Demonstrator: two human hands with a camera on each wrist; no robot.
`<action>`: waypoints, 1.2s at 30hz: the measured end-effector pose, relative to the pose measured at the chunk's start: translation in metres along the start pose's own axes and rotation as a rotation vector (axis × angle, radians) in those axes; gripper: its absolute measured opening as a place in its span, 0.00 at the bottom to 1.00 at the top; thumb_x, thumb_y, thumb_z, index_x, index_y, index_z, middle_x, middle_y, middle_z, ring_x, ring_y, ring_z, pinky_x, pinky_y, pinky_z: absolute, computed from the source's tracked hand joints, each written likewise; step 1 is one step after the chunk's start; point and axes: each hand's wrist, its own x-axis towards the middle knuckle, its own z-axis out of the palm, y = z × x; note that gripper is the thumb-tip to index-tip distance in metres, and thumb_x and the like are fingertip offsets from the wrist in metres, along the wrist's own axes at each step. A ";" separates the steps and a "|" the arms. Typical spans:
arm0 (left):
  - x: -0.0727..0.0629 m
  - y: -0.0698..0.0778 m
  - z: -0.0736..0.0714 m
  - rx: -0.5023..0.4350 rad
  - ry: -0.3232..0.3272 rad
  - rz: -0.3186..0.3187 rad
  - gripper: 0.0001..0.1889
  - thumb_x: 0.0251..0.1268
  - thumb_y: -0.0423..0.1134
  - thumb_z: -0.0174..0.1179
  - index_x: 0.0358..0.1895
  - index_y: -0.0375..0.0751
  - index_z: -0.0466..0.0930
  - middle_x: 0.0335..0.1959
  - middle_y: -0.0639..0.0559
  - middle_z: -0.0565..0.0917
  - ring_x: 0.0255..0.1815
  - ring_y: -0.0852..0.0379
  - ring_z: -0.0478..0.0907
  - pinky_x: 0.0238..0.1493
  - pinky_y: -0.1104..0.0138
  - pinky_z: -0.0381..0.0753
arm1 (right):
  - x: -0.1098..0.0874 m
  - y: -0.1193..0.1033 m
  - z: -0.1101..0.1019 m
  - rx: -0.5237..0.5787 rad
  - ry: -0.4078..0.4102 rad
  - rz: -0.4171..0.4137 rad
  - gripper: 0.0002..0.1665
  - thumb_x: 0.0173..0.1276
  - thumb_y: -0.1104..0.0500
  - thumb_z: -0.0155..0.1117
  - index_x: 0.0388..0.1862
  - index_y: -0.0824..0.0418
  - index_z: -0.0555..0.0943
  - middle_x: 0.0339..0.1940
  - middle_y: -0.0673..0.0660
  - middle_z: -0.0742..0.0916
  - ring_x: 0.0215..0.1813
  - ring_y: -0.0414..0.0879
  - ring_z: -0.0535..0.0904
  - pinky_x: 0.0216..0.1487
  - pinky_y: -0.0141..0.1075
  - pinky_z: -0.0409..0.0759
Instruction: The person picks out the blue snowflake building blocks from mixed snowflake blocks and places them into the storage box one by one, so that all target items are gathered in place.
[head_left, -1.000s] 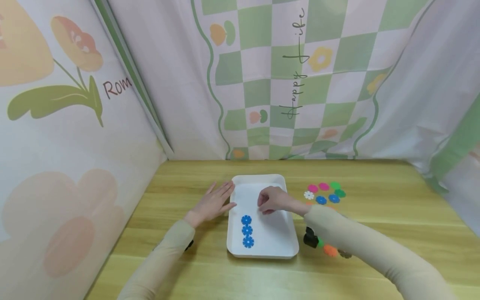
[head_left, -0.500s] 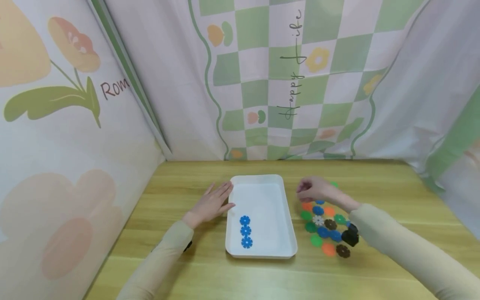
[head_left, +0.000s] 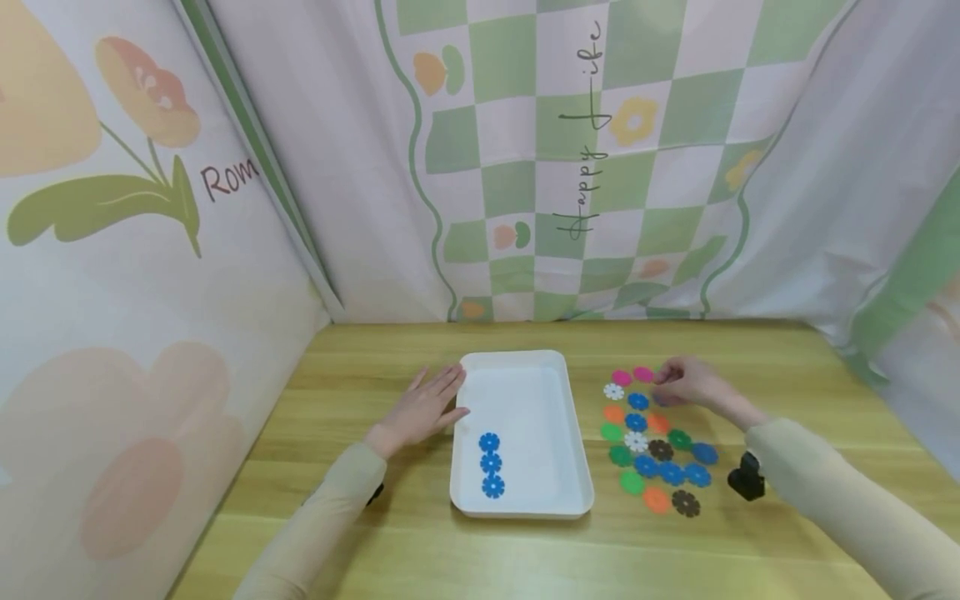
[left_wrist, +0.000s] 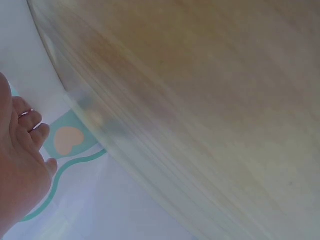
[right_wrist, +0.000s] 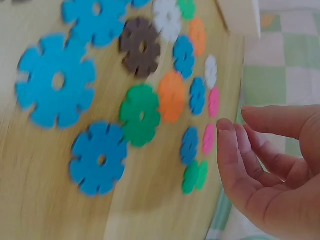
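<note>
My left hand [head_left: 420, 410] lies flat with straight fingers against the left rim of the white tray [head_left: 528, 400]; in the left wrist view this hand [left_wrist: 25, 160] shows only at the edge. Three blue notched plastic discs [head_left: 492, 486] form a column inside the tray's left side. To the right of the tray, my right hand [head_left: 692, 383] hovers at the far end of the spread discs, fingertips over a blue disc [right_wrist: 189, 145] that it partly hides in the head view. The right wrist view has its thumb and bent fingers [right_wrist: 230, 150] apart, nothing between them.
Several loose notched discs lie on the wooden table [head_left: 360, 542]: pink [head_left: 621, 378], white [head_left: 613, 391], orange [head_left: 657, 500], green [head_left: 632, 482], brown [head_left: 686, 503] and blue. A printed curtain [head_left: 510, 125] hangs behind the table's far edge.
My right hand has moved right, from over the tray across to the far end of the loose discs. The left hand and the three blue discs in the tray stay put.
</note>
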 end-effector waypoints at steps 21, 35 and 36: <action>-0.001 -0.001 0.002 -0.022 -0.019 -0.011 0.39 0.77 0.64 0.37 0.80 0.43 0.46 0.82 0.50 0.49 0.83 0.52 0.50 0.83 0.47 0.46 | 0.005 0.029 0.000 -0.265 0.061 -0.001 0.18 0.60 0.58 0.70 0.38 0.74 0.80 0.28 0.60 0.85 0.32 0.47 0.79 0.31 0.34 0.77; 0.001 -0.001 0.002 -0.032 -0.016 -0.013 0.39 0.77 0.64 0.37 0.80 0.43 0.46 0.82 0.50 0.49 0.83 0.52 0.49 0.83 0.48 0.43 | 0.009 0.028 0.006 -0.276 0.033 -0.010 0.20 0.58 0.57 0.73 0.40 0.71 0.80 0.40 0.68 0.86 0.41 0.55 0.82 0.41 0.45 0.83; 0.001 -0.001 0.002 -0.031 -0.017 -0.013 0.39 0.77 0.64 0.37 0.80 0.43 0.46 0.82 0.50 0.49 0.83 0.52 0.49 0.83 0.48 0.43 | 0.009 0.028 0.006 -0.276 0.032 -0.012 0.20 0.57 0.57 0.74 0.40 0.71 0.80 0.40 0.68 0.86 0.41 0.55 0.81 0.40 0.44 0.83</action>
